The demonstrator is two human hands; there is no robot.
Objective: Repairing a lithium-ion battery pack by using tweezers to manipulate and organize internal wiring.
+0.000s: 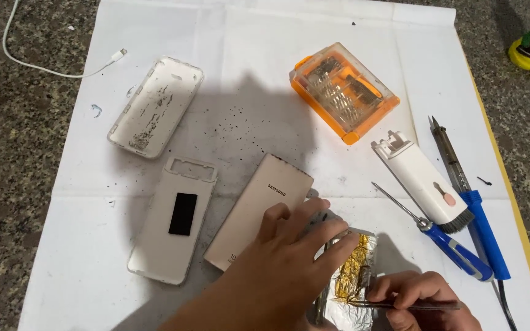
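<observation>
White sheet (277, 73), tweezers (412, 303) over foil (363, 288)

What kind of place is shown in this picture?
Probably an informal electronics repair spot: white paper spread over a stone surface, with a soldering iron, an orange screwdriver bit case, and an opened gold power bank.

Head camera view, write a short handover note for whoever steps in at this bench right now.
Left hand: flat, pressing down on the foil-wrapped part, fingers over its upper edge.
Right hand: grip shut on thin tweezers, tips at the gold foil on that part.
Nearby: beige phone back cover beside the left hand, white inner frame, clear case, orange bit box, blue screwdriver, soldering iron, white cleaning brush.
Done: phone is opened, covers laid aside.
Left: gold foil partly peeled; what lies beneath is hidden.
</observation>
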